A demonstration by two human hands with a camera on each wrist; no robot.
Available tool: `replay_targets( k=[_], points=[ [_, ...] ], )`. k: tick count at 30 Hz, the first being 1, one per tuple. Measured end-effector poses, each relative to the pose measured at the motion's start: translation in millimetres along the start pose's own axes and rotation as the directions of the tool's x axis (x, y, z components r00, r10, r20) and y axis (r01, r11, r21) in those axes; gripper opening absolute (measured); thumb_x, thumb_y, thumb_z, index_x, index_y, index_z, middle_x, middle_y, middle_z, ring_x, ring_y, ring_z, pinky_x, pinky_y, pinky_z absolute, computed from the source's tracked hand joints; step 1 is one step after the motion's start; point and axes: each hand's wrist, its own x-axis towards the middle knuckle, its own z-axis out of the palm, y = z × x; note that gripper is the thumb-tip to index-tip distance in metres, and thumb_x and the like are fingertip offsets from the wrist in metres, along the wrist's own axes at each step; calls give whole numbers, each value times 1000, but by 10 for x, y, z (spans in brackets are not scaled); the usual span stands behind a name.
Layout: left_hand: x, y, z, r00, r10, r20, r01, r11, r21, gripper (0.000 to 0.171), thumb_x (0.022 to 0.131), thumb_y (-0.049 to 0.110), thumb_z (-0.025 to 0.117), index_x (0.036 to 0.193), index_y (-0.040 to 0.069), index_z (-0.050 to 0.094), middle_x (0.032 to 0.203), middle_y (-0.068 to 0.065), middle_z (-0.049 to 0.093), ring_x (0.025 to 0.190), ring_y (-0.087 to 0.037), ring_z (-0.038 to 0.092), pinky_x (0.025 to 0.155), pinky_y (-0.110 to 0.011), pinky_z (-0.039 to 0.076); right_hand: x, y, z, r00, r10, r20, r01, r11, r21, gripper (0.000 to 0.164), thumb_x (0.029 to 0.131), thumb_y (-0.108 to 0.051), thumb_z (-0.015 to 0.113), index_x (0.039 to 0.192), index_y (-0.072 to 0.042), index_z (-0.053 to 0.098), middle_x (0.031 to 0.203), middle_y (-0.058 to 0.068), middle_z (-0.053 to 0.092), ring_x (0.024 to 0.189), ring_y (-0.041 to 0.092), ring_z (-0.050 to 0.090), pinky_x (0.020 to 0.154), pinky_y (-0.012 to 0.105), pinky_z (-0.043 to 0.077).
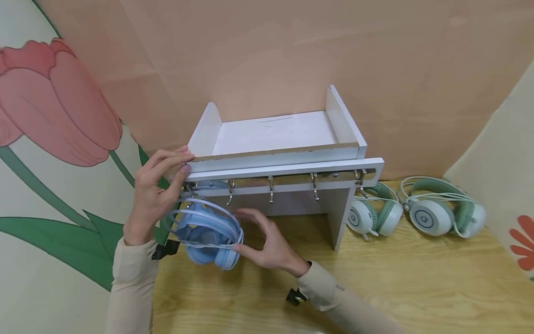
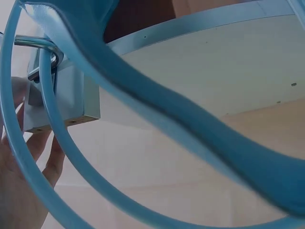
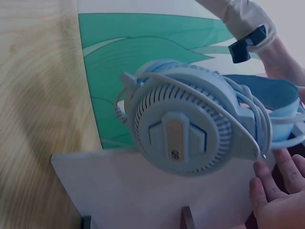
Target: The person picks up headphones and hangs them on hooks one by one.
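Note:
Blue headphones (image 1: 227, 257) hang by their thin headband bows at the left end of a white shelf rack (image 1: 267, 163). In the left wrist view a metal hook (image 2: 40, 43) passes over one bow. My left hand (image 1: 154, 188) grips the rack's left corner, fingers over the top edge and thumb on the front rail. Beside the headphones' right side is my right hand (image 1: 271, 243), fingers spread in a loose curve; the thumb tip meets the ear cup's edge. The right wrist view shows the ear cup (image 3: 174, 131) with a cable bundled against it.
Several metal hooks, one mid-rail (image 1: 271, 189), line the rack's front. Two green and white headphones, a nearer pair (image 1: 360, 217) and a farther-right pair (image 1: 429, 217), lie on the wooden tabletop (image 1: 396, 278) right of the rack. A tulip-painted panel (image 1: 75, 116) stands at left.

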Motion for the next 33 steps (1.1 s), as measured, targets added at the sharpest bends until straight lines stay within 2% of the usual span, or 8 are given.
replay_targets(
  k=[3, 8, 14, 19, 23, 29, 33],
  points=[
    [-7, 7, 15, 1000, 1, -7, -1, 1000, 1, 35, 91, -16, 70, 121, 0, 80, 115, -19, 74, 131, -25, 68, 117, -39, 53, -40, -28, -76, 1000, -30, -7, 30, 998, -50, 73, 90, -13, 83, 154, -5, 48, 148, 13, 64, 136, 31, 61, 120, 54, 48],
    [-23, 13, 45, 999, 10, -38, -10, 1000, -12, 33, 90, -16, 70, 119, -3, 80, 112, -22, 73, 129, -27, 69, 115, -37, 54, -147, -105, -190, 999, -33, -28, 30, 994, -103, 75, 88, -15, 83, 154, -9, 48, 149, 12, 64, 138, 29, 60, 119, 48, 50],
    [-25, 37, 62, 997, 10, -71, -12, 1000, -23, 25, 92, -14, 70, 114, -6, 79, 108, -24, 71, 129, -25, 69, 115, -38, 54, -329, -171, -384, 995, -99, 10, 100, 991, -93, 76, 86, -4, 83, 153, -1, 47, 148, 17, 62, 136, 31, 61, 117, 45, 52],
    [-10, 51, 70, 997, 3, -77, -6, 1000, -30, 23, 93, -13, 69, 113, -7, 79, 107, -25, 71, 129, -24, 69, 116, -39, 54, -514, -228, -590, 993, -117, 34, 120, 989, -83, 77, 87, -2, 81, 155, 2, 44, 148, 23, 60, 137, 32, 60, 121, 40, 49],
    [-8, 49, 64, 997, 0, -72, -2, 1000, -28, 22, 94, -11, 69, 113, -6, 79, 107, -24, 71, 129, -24, 69, 116, -38, 53, -663, -256, -722, 994, -107, 30, 109, 992, -64, 76, 89, 3, 78, 155, 5, 43, 149, 23, 59, 138, 32, 59, 121, 37, 48],
    [-18, 40, 69, 997, -3, -75, 1, 1000, -26, 21, 95, -10, 68, 114, -7, 78, 109, -25, 71, 129, -23, 68, 117, -38, 53, -859, -283, -867, 999, -51, 13, 52, 996, -74, 76, 89, 8, 75, 157, 3, 42, 149, 25, 58, 138, 30, 59, 120, 33, 48],
    [-22, 35, 86, 997, 2, -83, -5, 999, -38, 20, 97, -7, 68, 114, -7, 78, 110, -26, 70, 128, -24, 68, 117, -40, 53, -939, -304, -974, 999, -48, -8, 47, 994, -97, 76, 87, 11, 75, 155, 8, 42, 148, 26, 58, 138, 29, 59, 120, 32, 47]
  ],
)
